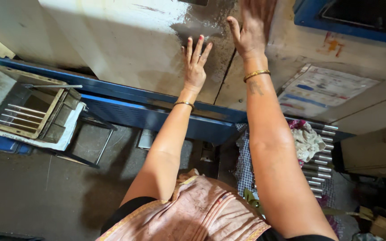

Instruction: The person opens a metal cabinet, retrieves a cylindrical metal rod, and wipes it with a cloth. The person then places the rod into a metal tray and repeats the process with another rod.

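machine panel (126,40): showing cream, dark grime staining upper centre
frame rail (157,114): showing blue
bangles (256,74): gleaming gold — both wrists
cloth (245,165): showing blue-white checks — lower right

Single head-worn view, looking steeply down, close over both outstretched arms, facing a machine panel (126,44)

Uneven light. Cream machine panel (126,40) bright, near washed out toward the upper left. Floor (32,196) dim, lower left and lower right corners almost black. Soft shadow under the blue ledge (148,117). Slight glare on the right forearm. Right hand (252,27) motion-blurred at the top edge. Wide-angle bending at the edges. Centre reasonably sharp.
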Demonstrator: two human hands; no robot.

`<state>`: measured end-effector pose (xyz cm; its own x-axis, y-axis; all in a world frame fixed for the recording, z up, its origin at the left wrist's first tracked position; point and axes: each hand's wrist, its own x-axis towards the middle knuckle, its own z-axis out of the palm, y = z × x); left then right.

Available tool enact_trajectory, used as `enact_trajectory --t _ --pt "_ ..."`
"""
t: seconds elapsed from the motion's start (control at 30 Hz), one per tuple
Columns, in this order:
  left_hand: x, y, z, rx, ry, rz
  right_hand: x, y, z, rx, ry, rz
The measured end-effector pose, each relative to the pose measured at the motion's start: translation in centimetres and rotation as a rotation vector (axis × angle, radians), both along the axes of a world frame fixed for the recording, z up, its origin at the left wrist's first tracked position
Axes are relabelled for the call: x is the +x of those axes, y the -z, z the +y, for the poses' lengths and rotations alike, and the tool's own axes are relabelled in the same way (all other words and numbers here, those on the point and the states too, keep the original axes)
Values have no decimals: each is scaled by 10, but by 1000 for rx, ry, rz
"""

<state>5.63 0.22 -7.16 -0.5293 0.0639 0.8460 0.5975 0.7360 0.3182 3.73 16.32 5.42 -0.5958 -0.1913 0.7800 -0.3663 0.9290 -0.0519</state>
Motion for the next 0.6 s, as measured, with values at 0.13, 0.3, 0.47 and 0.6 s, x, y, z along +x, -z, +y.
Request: enact_trajectory --t 0.13,0.3,0.47,0.6 --pt "-1 3 1 12 -6 17 3 -6 -5 118 -6 -32" --pt "-5 9 1 10 -9 35 3 -3 -6 114 4 -14" --pt "-6 14 1 1 -25 43 0 3 -5 123 7 30" --pt "-6 15 1 -9 -29 44 0 4 -6 123 23 45"
